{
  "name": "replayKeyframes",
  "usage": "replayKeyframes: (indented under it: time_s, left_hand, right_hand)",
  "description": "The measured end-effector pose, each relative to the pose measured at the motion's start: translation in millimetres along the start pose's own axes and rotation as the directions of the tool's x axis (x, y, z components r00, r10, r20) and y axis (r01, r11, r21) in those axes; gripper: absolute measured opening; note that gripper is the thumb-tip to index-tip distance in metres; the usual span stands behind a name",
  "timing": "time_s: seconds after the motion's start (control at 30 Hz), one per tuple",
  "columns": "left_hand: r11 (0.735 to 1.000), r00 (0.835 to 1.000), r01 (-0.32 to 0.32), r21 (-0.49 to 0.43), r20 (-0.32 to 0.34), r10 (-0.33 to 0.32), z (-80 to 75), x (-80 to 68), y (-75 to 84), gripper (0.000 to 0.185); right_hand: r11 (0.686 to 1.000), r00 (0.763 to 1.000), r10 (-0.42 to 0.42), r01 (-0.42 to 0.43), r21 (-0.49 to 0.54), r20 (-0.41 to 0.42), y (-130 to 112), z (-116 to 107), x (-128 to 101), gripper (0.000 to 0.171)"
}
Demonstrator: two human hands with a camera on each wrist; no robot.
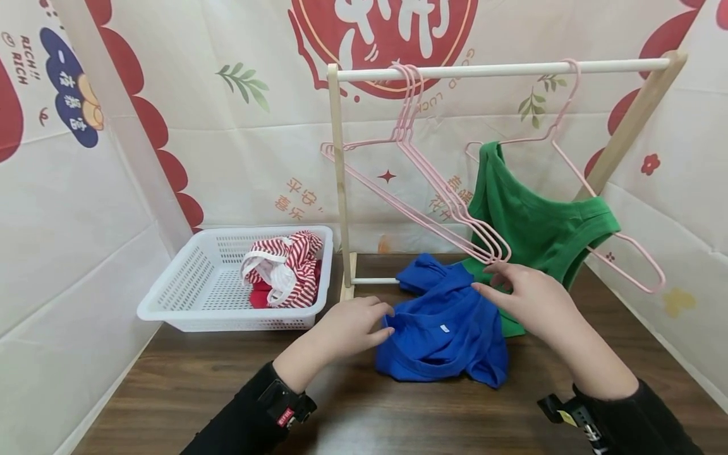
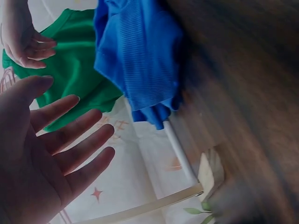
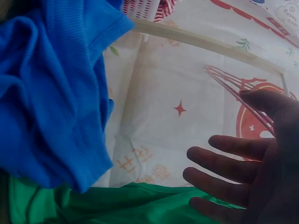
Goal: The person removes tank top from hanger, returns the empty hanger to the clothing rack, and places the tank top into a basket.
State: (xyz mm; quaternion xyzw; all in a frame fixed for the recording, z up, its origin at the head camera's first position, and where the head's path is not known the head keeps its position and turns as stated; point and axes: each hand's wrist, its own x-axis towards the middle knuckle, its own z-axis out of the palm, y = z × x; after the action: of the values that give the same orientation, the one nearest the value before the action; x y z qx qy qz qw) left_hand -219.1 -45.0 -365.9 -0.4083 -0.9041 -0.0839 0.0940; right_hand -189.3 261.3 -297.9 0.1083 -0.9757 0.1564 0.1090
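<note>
A crumpled blue garment (image 1: 443,328) lies on the dark wooden table (image 1: 398,417). My left hand (image 1: 380,319) is at its left edge with fingers straight, touching or just short of the cloth. My right hand (image 1: 490,281) hovers over its upper right edge, fingers extended. Neither hand holds anything. In the left wrist view my left hand (image 2: 70,135) is spread open beside the blue garment (image 2: 140,56). The right wrist view shows my right hand (image 3: 224,158) open near the blue garment (image 3: 46,93). A green garment (image 1: 534,221) hangs on a pink hanger (image 1: 625,253) behind it.
A wooden rack with a white rod (image 1: 500,68) stands at the back, carrying empty pink hangers (image 1: 432,189). At the left, a white basket (image 1: 188,278) holds a red-and-white striped garment (image 1: 290,265). Printed cloth walls close in the table on three sides.
</note>
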Motion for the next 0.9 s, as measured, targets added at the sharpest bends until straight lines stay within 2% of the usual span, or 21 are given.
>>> replayKeyframes:
  time_s: [0.2, 0.33, 0.47, 0.67, 0.9]
  left_hand:
    - [0.999, 0.993, -0.034, 0.031, 0.11, 0.03, 14.0, 0.3, -1.6, 0.038]
    - [0.998, 0.978, -0.059, 0.036, 0.202, 0.051, 20.7, 0.8, -0.6, 0.052]
    - [0.998, 0.961, -0.041, 0.04, 0.276, 0.029, 28.9, 2.3, 0.4, 0.071]
    - [0.996, 0.947, -0.002, 0.088, 0.32, -0.027, 41.3, 9.3, 2.6, 0.086]
    - [0.99, 0.935, 0.077, 0.114, 0.338, -0.112, 51.7, 24.5, 8.7, 0.091]
  right_hand:
    - [1.0, 0.999, -0.008, 0.01, -0.026, 0.052, 4.5, 11.8, 3.0, 0.065]
    - [1.0, 0.997, -0.018, 0.02, -0.022, 0.077, 5.0, 19.1, 6.3, 0.063]
    - [0.999, 0.995, -0.031, 0.035, -0.039, 0.099, 6.4, 27.3, 8.8, 0.058]
    - [0.995, 0.99, -0.053, 0.063, -0.077, 0.131, 8.1, 39.0, 11.8, 0.054]
    - [0.99, 0.981, -0.083, 0.102, -0.1, 0.175, 6.8, 47.6, 14.1, 0.047]
